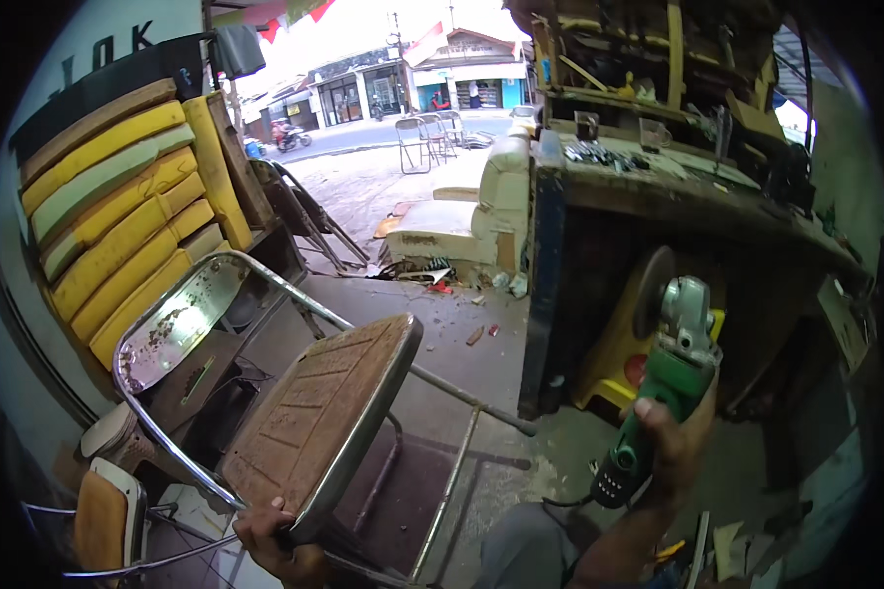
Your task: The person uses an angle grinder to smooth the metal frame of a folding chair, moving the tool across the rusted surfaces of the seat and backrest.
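Observation:
A metal folding chair stands tilted in front of me, with a rusty brown seat panel (319,412) and a shiny, rust-spotted backrest (182,329) in a chromed tube frame. My left hand (280,545) is closed round the near corner of the seat, its fingertips on the top face. Over to the right, my right hand (680,447) grips a green angle grinder (670,378) by its body, head up. The grinder's round disc (655,292) is held well away from the chair, pointing toward the bench. Whether the disc is spinning cannot be made out.
Yellow and green foam pads (118,221) are stacked at the left wall. A cluttered workbench (697,182) stands right, with a yellow object (614,383) below it. A worn white armchair (501,191) is ahead. Another chair (103,520) lies lower left. Scraps (474,336) dot the floor.

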Available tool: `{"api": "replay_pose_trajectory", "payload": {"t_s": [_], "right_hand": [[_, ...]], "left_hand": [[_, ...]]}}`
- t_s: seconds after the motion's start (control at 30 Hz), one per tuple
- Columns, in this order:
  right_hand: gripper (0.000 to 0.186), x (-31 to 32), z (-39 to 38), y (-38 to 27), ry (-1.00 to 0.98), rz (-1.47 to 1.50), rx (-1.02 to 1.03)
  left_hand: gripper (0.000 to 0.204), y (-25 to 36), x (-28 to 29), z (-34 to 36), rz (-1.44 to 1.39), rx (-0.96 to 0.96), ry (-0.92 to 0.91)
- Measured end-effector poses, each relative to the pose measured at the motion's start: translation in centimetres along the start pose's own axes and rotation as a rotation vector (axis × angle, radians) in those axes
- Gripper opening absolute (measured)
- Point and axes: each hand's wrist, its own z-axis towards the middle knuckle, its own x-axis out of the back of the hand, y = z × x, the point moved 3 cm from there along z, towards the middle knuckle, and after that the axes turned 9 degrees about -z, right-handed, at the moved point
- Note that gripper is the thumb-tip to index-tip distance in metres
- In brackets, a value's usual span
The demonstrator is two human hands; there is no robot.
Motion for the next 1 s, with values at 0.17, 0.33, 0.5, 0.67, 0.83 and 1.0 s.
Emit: {"api": "replay_pose_trajectory", "payload": {"t_s": [0.17, 0.33, 0.5, 0.67, 0.83, 1.0], "right_hand": [[0.097, 0.2, 1.3, 3.0, -0.132, -0.068, -0.168], [0.095, 1.7, 1.0, 10.2, -0.097, -0.211, -0.102], [0.095, 5.4, -0.3, 13.3, -0.096, -0.404, -0.203], [0.087, 8.8, 0.3, 14.8, 0.037, -0.685, -0.239], [0.083, 10.7, 1.5, 13.5, 0.021, -0.575, -0.186], [0.082, 9.1, 1.1, 12.8, 0.067, -0.506, -0.275]], "left_hand": [[0.030, -2.6, 0.6, -0.2, 0.163, 0.010, 0.006], [0.029, -3.0, -0.7, -1.2, 0.086, 0.000, 0.119], [0.037, -1.3, -2.5, -0.7, 0.252, -0.136, -0.040], [0.057, -1.0, -4.8, -3.7, -0.021, -0.447, -0.080], [0.033, 2.0, -7.2, -0.6, -0.023, -0.446, -0.192], [0.039, 1.8, -8.9, -0.2, 0.104, -0.522, -0.263]]}}
